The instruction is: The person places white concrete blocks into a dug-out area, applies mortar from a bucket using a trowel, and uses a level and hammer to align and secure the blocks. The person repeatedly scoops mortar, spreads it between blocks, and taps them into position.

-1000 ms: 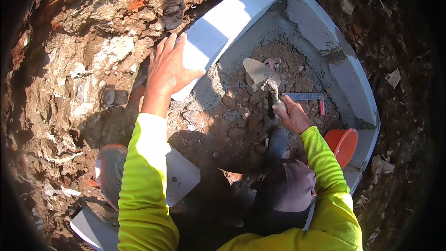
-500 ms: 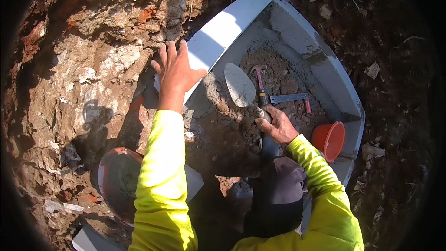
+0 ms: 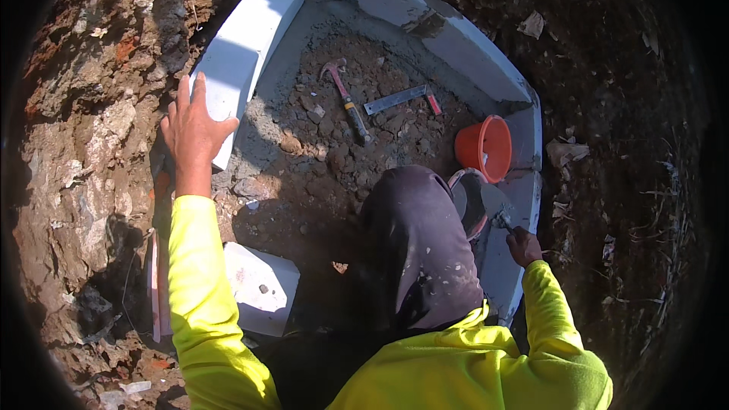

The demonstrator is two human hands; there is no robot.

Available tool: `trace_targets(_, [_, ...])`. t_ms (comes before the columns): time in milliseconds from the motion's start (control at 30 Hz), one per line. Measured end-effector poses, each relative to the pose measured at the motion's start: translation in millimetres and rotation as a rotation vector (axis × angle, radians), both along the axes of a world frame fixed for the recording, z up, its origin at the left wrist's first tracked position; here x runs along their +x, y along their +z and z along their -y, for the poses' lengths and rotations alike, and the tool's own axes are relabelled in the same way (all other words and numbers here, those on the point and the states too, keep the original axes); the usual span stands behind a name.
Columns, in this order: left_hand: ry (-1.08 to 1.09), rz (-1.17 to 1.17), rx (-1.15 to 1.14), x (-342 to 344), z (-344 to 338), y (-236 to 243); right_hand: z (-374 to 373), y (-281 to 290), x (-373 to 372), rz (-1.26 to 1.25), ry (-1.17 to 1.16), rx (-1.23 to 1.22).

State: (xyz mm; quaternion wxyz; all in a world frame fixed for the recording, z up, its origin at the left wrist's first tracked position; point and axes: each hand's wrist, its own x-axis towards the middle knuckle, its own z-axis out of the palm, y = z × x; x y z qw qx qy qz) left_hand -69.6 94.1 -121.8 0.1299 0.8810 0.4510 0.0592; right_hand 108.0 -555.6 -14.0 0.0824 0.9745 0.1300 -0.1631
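My left hand [image 3: 196, 123] rests with its fingers spread on the near end of a pale grey concrete block [image 3: 229, 61], the thumb over its inner edge. At the right, my right hand [image 3: 524, 247] is closed around the handle of a trowel [image 3: 497, 203]. The trowel's mortar-smeared blade is tilted beside a round bucket [image 3: 471, 209], whose rim it partly covers. A hammer [image 3: 347, 102] with a red head and dark grip lies on the rubble inside the ring of blocks. Next to it is a metal try square [image 3: 399, 99] with a red end.
An orange bucket [image 3: 486, 148] stands against the right-hand blocks [image 3: 486, 72]. A loose pale block [image 3: 262, 288] lies at the lower left. My dark-clothed knee [image 3: 418, 243] hides part of the ground. A rough earth bank [image 3: 91, 144] rises at the left.
My right hand has moved right with the trowel, from above the hammer to beside the round bucket. The view has shifted; my left hand stays on the block's near end.
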Motion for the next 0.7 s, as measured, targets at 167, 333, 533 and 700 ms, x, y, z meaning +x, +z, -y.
trace_targets(167, [-0.075, 0.029, 0.075, -6, -12, -16, 28, -41, 36, -0.122, -0.039, -0.316])
trace_targets(333, [-0.127, 0.050, 0.063, -7, -18, -20, 18, -106, 66, -0.254, -0.090, -0.373])
trace_targets(533, [-0.152, 0.128, -0.046, 6, -10, -13, 45, -183, 64, -0.472, 0.355, -0.256])
trace_targets(700, [-0.147, 0.142, -0.023, 0, -14, -11, 48, -159, 34, -0.522, -0.334, 0.429])
